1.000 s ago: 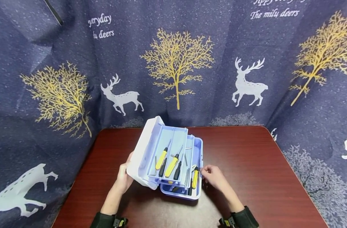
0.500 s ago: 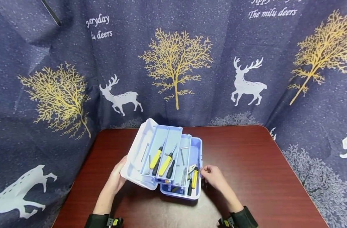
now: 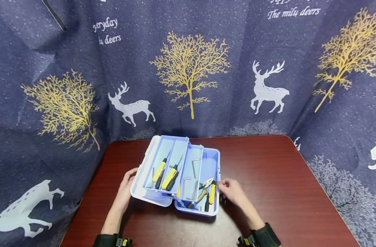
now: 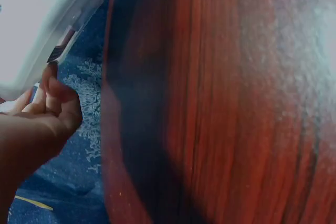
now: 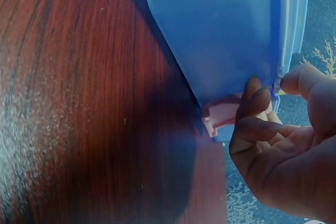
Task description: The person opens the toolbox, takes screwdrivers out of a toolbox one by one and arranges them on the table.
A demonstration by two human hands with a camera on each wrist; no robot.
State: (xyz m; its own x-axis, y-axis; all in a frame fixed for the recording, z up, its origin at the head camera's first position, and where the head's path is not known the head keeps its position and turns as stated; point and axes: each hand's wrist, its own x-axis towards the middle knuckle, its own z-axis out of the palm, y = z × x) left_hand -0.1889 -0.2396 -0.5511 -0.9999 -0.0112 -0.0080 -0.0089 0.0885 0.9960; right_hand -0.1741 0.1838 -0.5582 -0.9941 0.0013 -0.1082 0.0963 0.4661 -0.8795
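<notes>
A light blue toolbox (image 3: 210,155) stands on the table, its white lid (image 3: 139,187) swung out to the left and two stepped trays raised. My left hand (image 3: 124,190) holds the lid's outer edge; fingers curl at that edge in the left wrist view. On the opposite side, my right hand (image 3: 232,192) pinches the box's rim, beside a pinkish latch (image 5: 223,113) in the right wrist view. Yellow-and-black screwdrivers (image 3: 159,171) lie in the upper tray (image 3: 178,145). Hex keys (image 3: 193,168) lie in the lower tray (image 3: 191,154). Pliers (image 3: 203,193) and another yellow screwdriver (image 3: 212,193) rest in the base.
The brown wooden table (image 3: 268,171) extends to both sides of the toolbox. Behind it hangs a dark blue curtain (image 3: 212,113) printed with deer and trees. Both wrists wear dark bands (image 3: 260,236).
My left hand has lowered the lid further left and down. Both trays shifted left with it, uncovering the hex keys and pliers. My right hand stays at the rim.
</notes>
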